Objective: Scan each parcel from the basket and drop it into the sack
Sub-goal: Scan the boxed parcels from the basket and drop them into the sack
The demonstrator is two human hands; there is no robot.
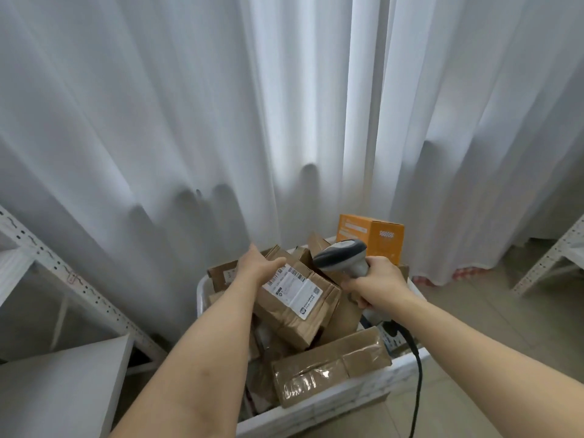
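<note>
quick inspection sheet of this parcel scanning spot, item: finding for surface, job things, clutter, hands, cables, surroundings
surface: tiled floor; no table seen.
job's things: white basket heaped with brown parcels; labelled parcel raised, label up; grey scanner aimed down at it; sack not seen.
clutter: orange box at the basket's far end; taped flat parcel at the near rim.
hands: left hand holds the labelled parcel's far end; right hand grips the scanner handle.
cables: black scanner cable hangs past the basket's right side.
surroundings: white curtain behind; white metal shelving left, more right.
</note>
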